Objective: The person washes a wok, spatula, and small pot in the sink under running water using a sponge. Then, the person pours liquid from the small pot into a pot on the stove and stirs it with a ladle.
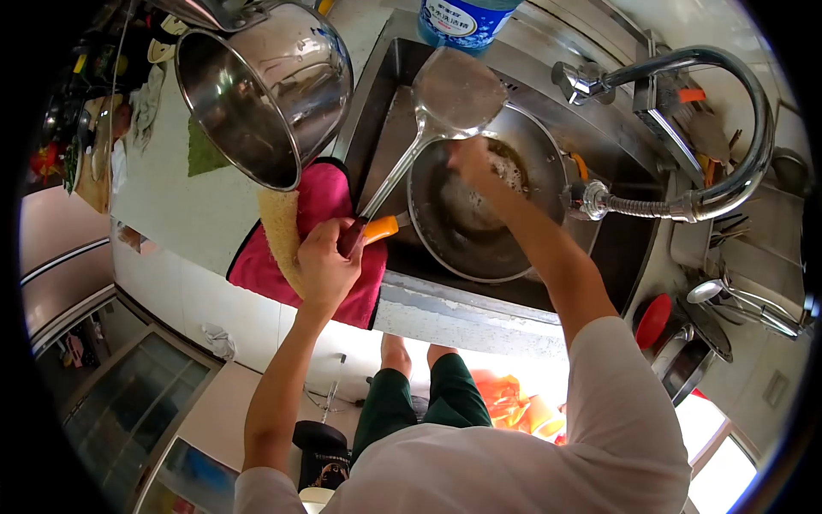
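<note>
My left hand (328, 264) is wrapped round the dark handle end of a metal spatula (458, 90), whose broad blade is raised over the sink (381, 128). Beneath it in the sink lies a wide pan (437, 231) with foamy, brownish liquid inside; an orange handle (381, 229) sticks out beside my left hand. My right hand (471, 161) is just below the spatula blade, over the pan; its fingers are blurred and partly hidden. A loofah strip (281, 227) and a pink cloth (319, 190) lie by my left hand.
A steel pot (295, 77) lies tilted on the counter (158, 184) at the left. Behind the sink stands a blue detergent bottle (467, 21). A curved faucet (758, 128) arches over the right side. Ladles (706, 291) and a red item (652, 321) are farther right.
</note>
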The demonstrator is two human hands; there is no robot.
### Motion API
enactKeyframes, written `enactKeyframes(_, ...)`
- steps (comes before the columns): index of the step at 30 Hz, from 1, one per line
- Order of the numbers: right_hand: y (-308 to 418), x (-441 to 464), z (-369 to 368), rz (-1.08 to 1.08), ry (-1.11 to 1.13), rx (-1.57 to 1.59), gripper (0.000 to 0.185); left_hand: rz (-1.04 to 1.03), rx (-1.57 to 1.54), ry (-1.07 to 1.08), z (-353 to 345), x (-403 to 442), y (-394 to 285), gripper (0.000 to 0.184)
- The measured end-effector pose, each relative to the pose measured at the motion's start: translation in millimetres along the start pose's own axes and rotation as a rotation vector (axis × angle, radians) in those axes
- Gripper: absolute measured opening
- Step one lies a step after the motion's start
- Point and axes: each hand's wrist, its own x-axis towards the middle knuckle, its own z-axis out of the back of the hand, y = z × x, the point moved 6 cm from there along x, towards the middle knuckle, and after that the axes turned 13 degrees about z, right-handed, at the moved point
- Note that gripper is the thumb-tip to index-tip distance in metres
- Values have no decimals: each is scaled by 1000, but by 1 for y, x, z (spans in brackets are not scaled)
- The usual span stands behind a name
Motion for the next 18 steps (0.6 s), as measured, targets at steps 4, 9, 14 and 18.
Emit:
enactKeyframes(4, 33, -81, -29, 1018, 633, -756, 16, -4, 23, -30, 0, 2, -1, 21)
enactKeyframes(9, 1, 33, 42, 649, -158, -797, 6, -10, 10, -34, -2, 1, 1, 23)
enactKeyframes(14, 17, 1, 5, 531, -137, -533, 16, -25, 6, -52, -2, 2, 0, 22)
enactKeyframes(18, 20, 31, 40, 470, -14, -886, 11, -12, 19, -47, -2, 3, 2, 21)
